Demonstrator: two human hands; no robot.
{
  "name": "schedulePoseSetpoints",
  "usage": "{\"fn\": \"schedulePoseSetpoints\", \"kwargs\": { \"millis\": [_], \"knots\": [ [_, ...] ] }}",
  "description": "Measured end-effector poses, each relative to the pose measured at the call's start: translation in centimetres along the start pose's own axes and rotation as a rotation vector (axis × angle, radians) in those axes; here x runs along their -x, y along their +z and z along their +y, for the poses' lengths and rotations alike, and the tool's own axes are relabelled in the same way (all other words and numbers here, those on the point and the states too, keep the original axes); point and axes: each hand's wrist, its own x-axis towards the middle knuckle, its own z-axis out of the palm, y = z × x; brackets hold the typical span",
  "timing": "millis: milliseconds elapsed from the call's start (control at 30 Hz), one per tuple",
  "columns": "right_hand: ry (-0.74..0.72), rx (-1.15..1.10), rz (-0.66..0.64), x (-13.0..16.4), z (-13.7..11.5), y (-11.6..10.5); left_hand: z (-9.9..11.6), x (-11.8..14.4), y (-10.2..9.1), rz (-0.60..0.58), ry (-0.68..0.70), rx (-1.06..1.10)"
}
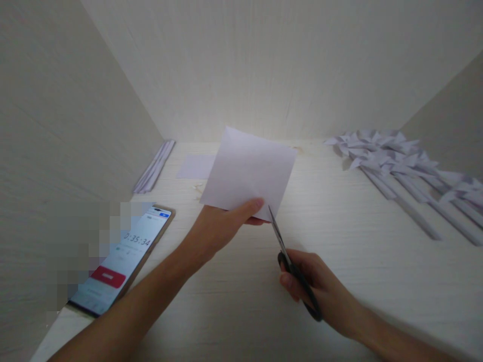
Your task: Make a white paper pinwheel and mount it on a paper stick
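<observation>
A square sheet of white paper (251,168) is tilted in the air in the middle of the view. My left hand (230,223) pinches its lower edge, thumb on top and fingers underneath. Black-handled scissors (302,286) sit in my right hand (320,291), fingers through the loops. Their blades point up and left and meet the paper's lower right edge, just right of my left thumb. Whether the blades have cut into the sheet, I cannot tell for sure.
At the right lie several white paper pinwheels (381,151) with rolled paper sticks (403,206). Rolled paper sticks (154,168) rest by the left wall. Behind the held sheet is another flat piece of paper (194,167). A phone (128,251) showing a timer lies at left, near my left forearm.
</observation>
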Motion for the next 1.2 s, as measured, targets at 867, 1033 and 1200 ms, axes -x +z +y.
{"fn": "schedulePoseSetpoints", "kwargs": {
  "millis": [867,1033,1200],
  "knots": [
    [0.003,-0.012,-0.011,0.02,-0.1,-0.02,0.1,-0.01,-0.06,0.031,-0.011,-0.042],
    [-0.015,0.009,-0.006,0.1,-0.02,-0.08,0.2,0.0,-0.07,0.029,-0.011,-0.044],
    [-0.001,0.004,-0.012,0.04,-0.1,-0.06,0.07,-0.04,-0.07,0.032,0.001,-0.041]
  ]
}}
